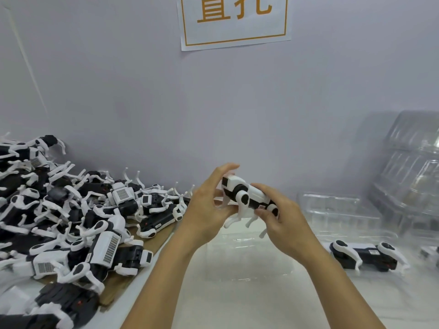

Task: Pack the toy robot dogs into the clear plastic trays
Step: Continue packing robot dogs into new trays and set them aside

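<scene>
A white and black toy robot dog (pixel 247 198) is held in the air above the table, legs pointing down. My left hand (pixel 209 210) grips its head end and front leg. My right hand (pixel 282 214) grips its rear end. Beneath them a clear plastic tray (pixel 249 257) lies on the white table. Another toy dog (pixel 365 255) lies on its side in a clear tray at the right. A big pile of toy dogs (pixel 78 217) covers the left side.
A stack of clear plastic trays (pixel 413 176) stands at the back right, with more trays (pixel 337 210) lying in front of it. The pile rests on brown cardboard (pixel 152 243). A paper sign (pixel 235 20) hangs on the grey wall behind.
</scene>
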Motion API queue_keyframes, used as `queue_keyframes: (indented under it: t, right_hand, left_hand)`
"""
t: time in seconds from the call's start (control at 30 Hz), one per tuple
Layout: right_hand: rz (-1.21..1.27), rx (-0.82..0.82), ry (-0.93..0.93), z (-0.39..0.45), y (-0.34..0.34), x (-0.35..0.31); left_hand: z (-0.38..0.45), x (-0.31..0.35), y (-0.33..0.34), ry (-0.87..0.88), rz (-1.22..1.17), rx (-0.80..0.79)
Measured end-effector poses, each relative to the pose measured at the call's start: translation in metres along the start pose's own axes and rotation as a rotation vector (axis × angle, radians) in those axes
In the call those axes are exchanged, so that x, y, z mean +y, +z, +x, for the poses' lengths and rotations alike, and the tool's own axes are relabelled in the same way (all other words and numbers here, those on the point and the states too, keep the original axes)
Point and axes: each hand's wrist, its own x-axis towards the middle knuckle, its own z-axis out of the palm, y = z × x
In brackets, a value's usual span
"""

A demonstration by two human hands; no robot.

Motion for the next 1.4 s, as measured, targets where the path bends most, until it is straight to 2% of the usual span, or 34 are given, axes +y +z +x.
queue_keyframes:
  t: [0.13,0.3,0.5,0.6,0.7,0.83,0.9,1.03,1.13,1.3,1.4]
  right_hand:
    - [-0.045,-0.072,0.007,0.001,-0.007,-0.005]
    - [-0.255,-0.075,-0.008,0.004,-0.006,-0.015]
    - [-0.285,-0.041,-0.125,0.006,-0.004,-0.024]
    - [-0.243,-0.099,-0.073,0.018,-0.004,-0.029]
    - [-0.178,-0.067,0.041,0.039,-0.003,-0.03]
    - [-0.1,0.061,0.137,0.046,0.005,-0.017]
    - [-0.079,0.096,0.14,0.041,0.01,-0.007]
    - [-0.043,0.067,0.116,0.038,0.007,0.003]
    - [-0.159,0.035,0.076,0.037,0.0,0.005]
    - [-0.405,-0.07,0.002,0.036,0.004,0.002]
    - [-0.421,-0.199,-0.006,0.035,0.012,0.002]
  left_hand:
    - [0.001,0.001,0.001,0.026,0.009,0.028]
    - [0.0,0.0,0.006,-0.019,-0.032,0.045]
    - [0.003,0.0,0.005,-0.081,-0.15,0.063]
    - [0.003,-0.006,0.001,-0.128,-0.231,0.098]
    - [0.001,-0.014,0.0,-0.248,-0.299,0.202]
    - [-0.003,-0.045,0.001,-0.42,-0.261,0.398]
    - [-0.009,-0.063,0.006,-0.491,-0.255,0.392]
    - [-0.019,-0.086,0.022,-0.597,-0.247,0.299]
    - [-0.025,-0.093,0.032,-0.657,-0.247,0.228]
    - [-0.029,-0.091,0.034,-0.687,-0.308,0.244]
    - [-0.031,-0.091,0.034,-0.679,-0.313,0.232]
